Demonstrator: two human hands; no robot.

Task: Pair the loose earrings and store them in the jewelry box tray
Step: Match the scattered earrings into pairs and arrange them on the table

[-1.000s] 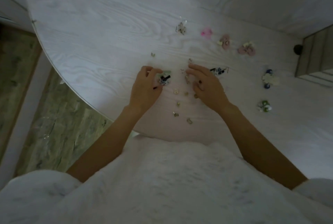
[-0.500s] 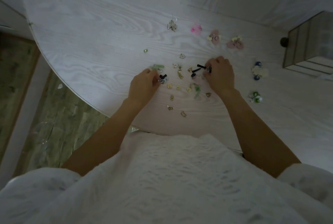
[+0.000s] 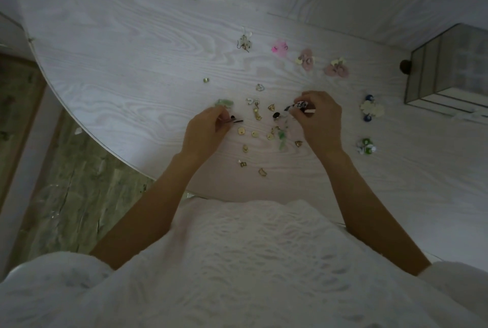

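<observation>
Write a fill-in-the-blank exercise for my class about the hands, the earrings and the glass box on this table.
1. The right hand pinches a black-and-white patterned earring, while the left hand pinches a thin dark ____.
2. The bright pink flower earring lies on the white wood-grain ____.
3. The glass jewelry box with metal edges stands at the table's far ____ side.
4. The small gold earrings lie ____ the two hands.

Missing words: earring; table; right; between
</observation>
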